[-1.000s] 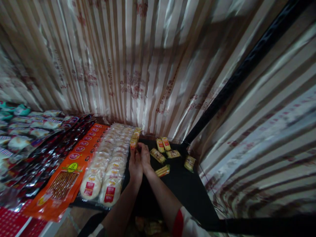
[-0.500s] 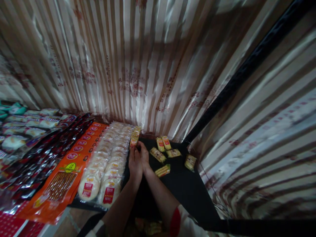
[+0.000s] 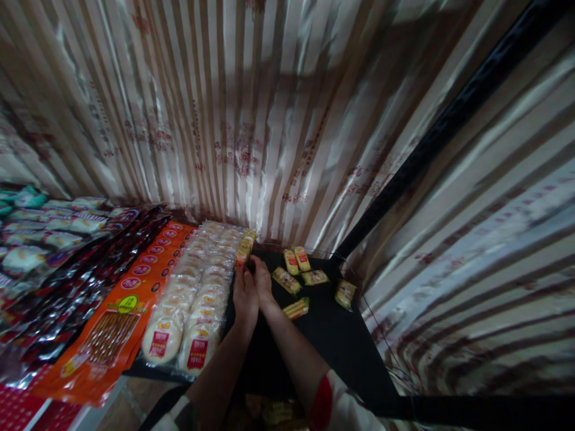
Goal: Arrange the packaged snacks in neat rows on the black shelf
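Note:
My left hand (image 3: 245,299) and my right hand (image 3: 262,280) are side by side, wrists almost touching, over the black shelf. Both are closed, with fingertips at the near end of a short row of yellow snack packets (image 3: 245,244). They grip the nearest packet, which my fingers partly cover. Just left of that row lie two columns of round white rice crackers (image 3: 200,347) in clear wrappers. To the right of my hands, several loose yellow packets lie scattered, among them a tilted packet (image 3: 287,280) and a striped-looking one (image 3: 296,308).
Orange snack bags (image 3: 108,335) and dark red shiny packs (image 3: 85,287) fill the shelf's left side. A black post (image 3: 404,161) slants down to the back corner. Striped, shiny sheeting (image 3: 242,120) hangs behind. More packets (image 3: 276,412) lie dimly below my forearms.
Both hands have barely moved, with a slight shift of the fingers at the near end of the packet row. The loose packets stay where they were.

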`<state>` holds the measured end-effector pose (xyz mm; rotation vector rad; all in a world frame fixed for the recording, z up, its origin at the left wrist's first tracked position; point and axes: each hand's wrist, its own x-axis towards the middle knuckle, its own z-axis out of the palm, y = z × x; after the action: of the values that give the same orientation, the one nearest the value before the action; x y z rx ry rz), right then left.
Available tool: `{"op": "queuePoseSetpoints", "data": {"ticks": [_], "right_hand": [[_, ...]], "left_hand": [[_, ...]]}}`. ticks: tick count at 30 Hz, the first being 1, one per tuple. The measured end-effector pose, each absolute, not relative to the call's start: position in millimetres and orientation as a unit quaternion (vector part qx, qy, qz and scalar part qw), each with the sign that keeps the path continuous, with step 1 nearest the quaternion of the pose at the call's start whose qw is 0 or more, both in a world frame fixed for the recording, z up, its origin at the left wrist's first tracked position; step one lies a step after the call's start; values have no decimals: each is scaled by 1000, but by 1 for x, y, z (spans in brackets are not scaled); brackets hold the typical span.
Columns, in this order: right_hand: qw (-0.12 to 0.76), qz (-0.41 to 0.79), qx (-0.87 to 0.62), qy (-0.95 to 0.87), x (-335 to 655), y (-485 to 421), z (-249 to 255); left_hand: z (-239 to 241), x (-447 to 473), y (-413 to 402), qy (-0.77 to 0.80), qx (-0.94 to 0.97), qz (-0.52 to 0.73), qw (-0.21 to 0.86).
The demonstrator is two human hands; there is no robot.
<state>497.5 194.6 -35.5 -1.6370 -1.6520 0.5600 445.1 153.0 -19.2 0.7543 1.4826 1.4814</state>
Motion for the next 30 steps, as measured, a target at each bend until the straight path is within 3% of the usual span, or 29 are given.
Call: {"op": "queuePoseSetpoints", "data": {"ticks": [8, 20, 25, 30], "right_hand": [[334, 123, -673, -648, 527, 181, -11], [43, 68, -764, -640, 581, 149, 28], [29, 75, -751, -656, 580, 144, 29], [72, 76, -727, -679, 579, 142, 35]], "left_hand": [[-18, 448, 145, 610, 343, 580, 417], [-14, 459, 127, 659, 408, 473, 419], [-12, 462, 120, 662, 424, 450, 423], [-10, 460, 116, 664, 426, 448, 420]]}}
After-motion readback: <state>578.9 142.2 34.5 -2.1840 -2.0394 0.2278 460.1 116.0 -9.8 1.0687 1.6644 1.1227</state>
